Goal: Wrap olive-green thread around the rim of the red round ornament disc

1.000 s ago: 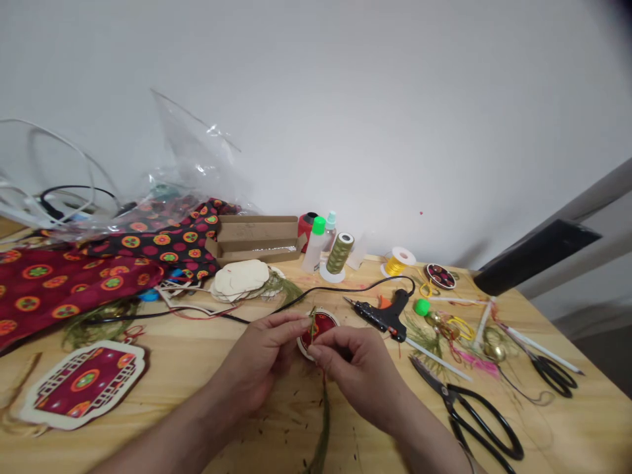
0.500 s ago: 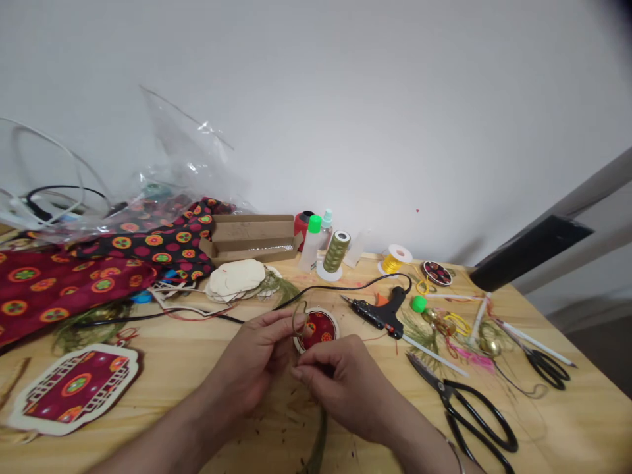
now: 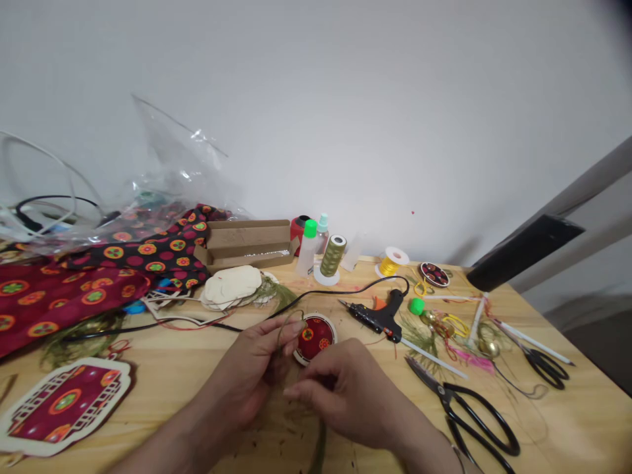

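Olive cord point(image 3: 320, 446) ran in a thin loop between the thumb and forefinger of our left hand point(image 3: 249, 372). That hand was pinched closed on it just beside the round red disc point(image 3: 316, 334), which lay flat on the wooden table point(image 3: 162, 368) close against those fingertips. Our right hand point(image 3: 345, 395) sat low in front of the disc, fingers curled under and knuckles up. We could not tell whether it gripped the cord, since the hand covered everything beneath it. One end of the cord emerged below that hand and ran off the bottom edge. The disc's near rim was hidden behind the right knuckles. A black glue gun point(image 3: 380, 316) lay just right of the disc, with black scissors point(image 3: 469, 415) nearer the table's right edge. Both forearms were cut off by the frame.
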`<state>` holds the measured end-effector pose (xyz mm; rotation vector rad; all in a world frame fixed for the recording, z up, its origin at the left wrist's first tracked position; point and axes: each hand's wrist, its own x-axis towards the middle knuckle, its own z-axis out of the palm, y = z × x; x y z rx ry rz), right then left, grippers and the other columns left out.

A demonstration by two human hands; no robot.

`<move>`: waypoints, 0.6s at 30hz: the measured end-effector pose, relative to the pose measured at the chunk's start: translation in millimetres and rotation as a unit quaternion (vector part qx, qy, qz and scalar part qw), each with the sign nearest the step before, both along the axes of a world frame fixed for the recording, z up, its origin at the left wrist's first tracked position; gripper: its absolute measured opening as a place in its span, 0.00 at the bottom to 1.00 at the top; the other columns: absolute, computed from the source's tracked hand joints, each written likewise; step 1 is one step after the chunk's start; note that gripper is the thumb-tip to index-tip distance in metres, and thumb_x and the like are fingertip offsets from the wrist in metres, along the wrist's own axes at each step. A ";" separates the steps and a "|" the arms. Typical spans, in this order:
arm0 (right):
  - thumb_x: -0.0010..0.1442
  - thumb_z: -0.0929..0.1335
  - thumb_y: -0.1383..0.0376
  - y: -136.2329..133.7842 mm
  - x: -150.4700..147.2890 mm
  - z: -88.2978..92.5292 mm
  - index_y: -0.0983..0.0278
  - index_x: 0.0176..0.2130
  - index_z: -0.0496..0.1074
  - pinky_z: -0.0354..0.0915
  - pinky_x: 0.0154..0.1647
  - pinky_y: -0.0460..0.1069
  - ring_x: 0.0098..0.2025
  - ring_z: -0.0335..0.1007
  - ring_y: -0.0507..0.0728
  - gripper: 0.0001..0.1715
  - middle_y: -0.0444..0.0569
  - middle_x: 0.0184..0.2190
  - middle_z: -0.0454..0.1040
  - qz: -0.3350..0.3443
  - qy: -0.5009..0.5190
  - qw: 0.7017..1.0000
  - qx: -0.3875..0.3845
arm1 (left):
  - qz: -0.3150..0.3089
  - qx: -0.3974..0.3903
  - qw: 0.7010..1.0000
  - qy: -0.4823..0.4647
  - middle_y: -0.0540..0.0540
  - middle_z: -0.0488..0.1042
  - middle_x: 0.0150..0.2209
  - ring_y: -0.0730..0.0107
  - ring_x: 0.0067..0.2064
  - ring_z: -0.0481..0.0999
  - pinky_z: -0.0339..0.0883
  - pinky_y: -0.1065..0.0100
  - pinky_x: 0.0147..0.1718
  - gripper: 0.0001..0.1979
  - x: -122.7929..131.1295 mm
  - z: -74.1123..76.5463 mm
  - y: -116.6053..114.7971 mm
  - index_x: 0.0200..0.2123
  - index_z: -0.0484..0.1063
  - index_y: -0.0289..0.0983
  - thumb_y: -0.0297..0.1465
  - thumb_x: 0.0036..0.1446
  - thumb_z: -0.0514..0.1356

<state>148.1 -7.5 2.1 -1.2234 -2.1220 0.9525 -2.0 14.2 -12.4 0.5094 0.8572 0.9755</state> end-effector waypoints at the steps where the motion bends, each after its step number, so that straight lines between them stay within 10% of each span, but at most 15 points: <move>1: 0.54 0.66 0.63 2.5 1.8 0.4 0.67 0.18 0.68 0.48 0.20 0.43 0.19 0.51 0.46 0.16 0.39 0.14 0.58 -0.024 0.025 0.999 0.005 | 0.002 -0.005 1.000 0.006 0.56 0.62 0.15 0.83 0.17 0.61 0.54 0.80 0.17 0.04 0.4 -0.1 0.4 0.22 0.71 0.33 0.25 0.44 0.64; 7: 0.51 0.66 0.72 14.8 7.1 -1.0 0.62 0.42 0.71 0.59 0.31 0.44 0.31 0.62 0.50 0.16 0.46 0.32 0.69 -0.136 0.139 0.979 0.058 | -0.048 0.008 0.996 0.072 0.54 0.64 0.16 0.86 0.18 0.55 0.46 0.81 0.16 0.07 5.1 0.3 -2.1 0.25 0.76 0.31 0.29 0.42 0.66; 11: 0.50 0.67 0.69 19.2 5.2 -3.5 0.66 0.28 0.73 0.60 0.31 0.45 0.31 0.62 0.51 0.03 0.46 0.28 0.68 -0.130 0.170 0.977 -0.011 | -0.116 -0.002 0.987 0.106 0.56 0.60 0.13 0.85 0.16 0.51 0.40 0.79 0.15 0.08 6.5 1.2 -7.2 0.23 0.74 0.30 0.31 0.40 0.66; 18: 0.55 0.61 0.56 30.0 7.1 -15.7 0.66 0.28 0.69 0.56 0.22 0.45 0.22 0.59 0.50 0.17 0.42 0.19 0.64 -0.261 0.212 0.934 -0.123 | -0.099 -0.040 0.993 0.057 0.58 0.57 0.12 0.84 0.15 0.49 0.37 0.76 0.15 0.07 3.9 0.3 -4.0 0.21 0.69 0.34 0.30 0.44 0.64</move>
